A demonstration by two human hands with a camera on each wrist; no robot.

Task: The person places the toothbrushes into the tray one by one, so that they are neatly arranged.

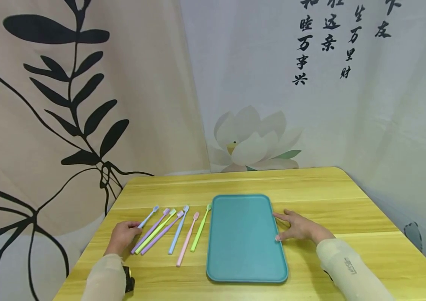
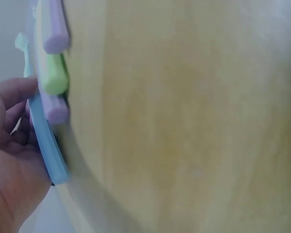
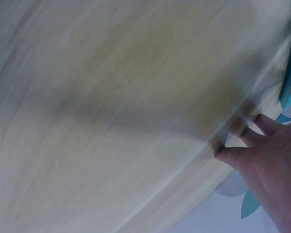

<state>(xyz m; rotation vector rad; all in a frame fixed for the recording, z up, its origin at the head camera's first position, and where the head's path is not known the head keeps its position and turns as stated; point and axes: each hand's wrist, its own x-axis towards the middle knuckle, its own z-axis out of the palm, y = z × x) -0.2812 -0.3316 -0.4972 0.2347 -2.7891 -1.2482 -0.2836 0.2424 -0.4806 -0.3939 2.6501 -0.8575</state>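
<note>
My left hand pinches a blue toothbrush at the left end of a row. In the left wrist view, the handle of this blue toothbrush slants down past the palm, close beside purple and green handle ends. To its right lie a purple toothbrush, a yellow-green toothbrush, another purple toothbrush, a second blue toothbrush, a pink toothbrush and a green toothbrush. My right hand, fingers spread, touches the right edge of a teal tray.
The wooden table carries the tray right of the toothbrushes. Behind it hangs a curtain with dark leaf prints, beside a pale cloth with a lotus and black characters. A small black object shows by the left sleeve.
</note>
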